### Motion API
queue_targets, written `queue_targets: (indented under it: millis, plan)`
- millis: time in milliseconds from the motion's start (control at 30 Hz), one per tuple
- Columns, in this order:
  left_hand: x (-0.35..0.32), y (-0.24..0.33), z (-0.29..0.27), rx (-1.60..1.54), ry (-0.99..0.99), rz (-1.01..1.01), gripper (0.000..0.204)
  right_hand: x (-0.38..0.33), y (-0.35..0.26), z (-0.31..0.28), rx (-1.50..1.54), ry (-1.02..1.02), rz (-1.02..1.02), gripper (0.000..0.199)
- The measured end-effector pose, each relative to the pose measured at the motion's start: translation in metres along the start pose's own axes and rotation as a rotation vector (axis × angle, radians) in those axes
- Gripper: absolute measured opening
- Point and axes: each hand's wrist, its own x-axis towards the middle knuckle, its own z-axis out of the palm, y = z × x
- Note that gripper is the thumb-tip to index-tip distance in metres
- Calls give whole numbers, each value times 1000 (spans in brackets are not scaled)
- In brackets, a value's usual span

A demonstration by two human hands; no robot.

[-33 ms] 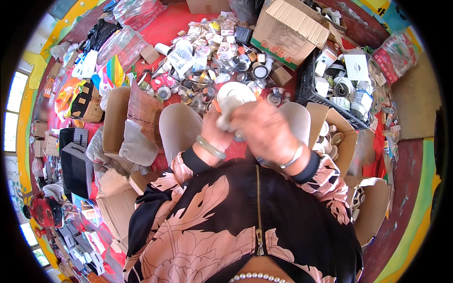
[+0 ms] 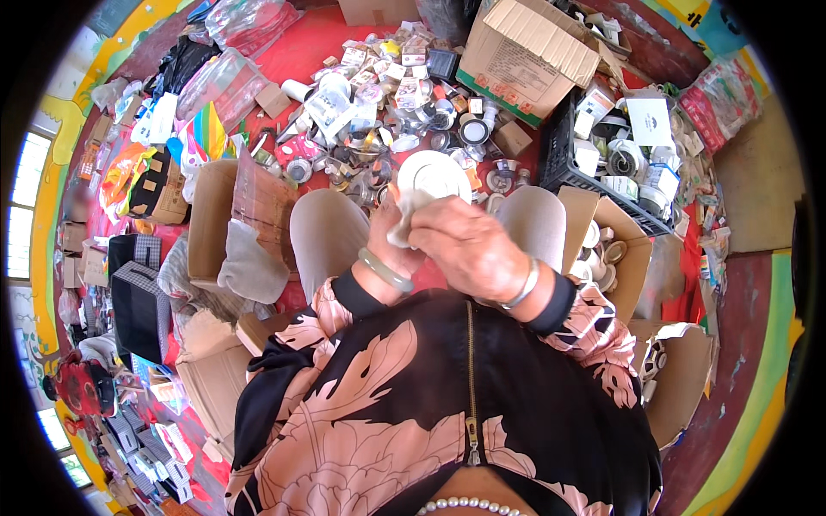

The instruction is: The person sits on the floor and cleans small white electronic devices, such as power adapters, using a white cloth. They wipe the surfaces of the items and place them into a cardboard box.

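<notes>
Between my knees I hold a white round disc-shaped thing (image 2: 439, 175), which looks like a round ceiling light. My left hand (image 2: 387, 236) is closed at its near side, its fingers partly hidden. A pale grey cloth (image 2: 403, 222) lies bunched against the disc's near left edge. My right hand (image 2: 473, 248) pinches the cloth, with its fingertips close to my left hand. Just beyond the disc, a heap of loose lamps and small boxes (image 2: 404, 95) spreads over the red floor covering.
To the right stand a black crate (image 2: 559, 163) full of lamps and boxes, and a cardboard box (image 2: 632, 245) holding round white pieces. A large carton (image 2: 529, 64) is at the far right. Beside my left knee is an open cardboard box (image 2: 211, 219) with grey cloth over its edge.
My right hand and the cloth, blurred before, have shifted slightly and now look sharper. More of the white disc shows, and it sits a little farther right.
</notes>
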Motion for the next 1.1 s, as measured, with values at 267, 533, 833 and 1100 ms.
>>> queue_targets:
  millis: [267, 533, 833, 1100]
  plan:
    - [1, 22, 7, -122, 33, 150, 30, -73, 73, -46, -76, 341, 675, 22]
    - [5, 10, 3, -165, -46, -97, 34, -87, 55, -68, 576, 560, 880, 24]
    - [4, -3, 2, -101, -64, -105, 39, -79, 41, -65, 771, 590, 938, 16]
    - [3, -10, 12, 44, -140, -130, 37, -84, 51, -83, 911, 805, 959, 18]
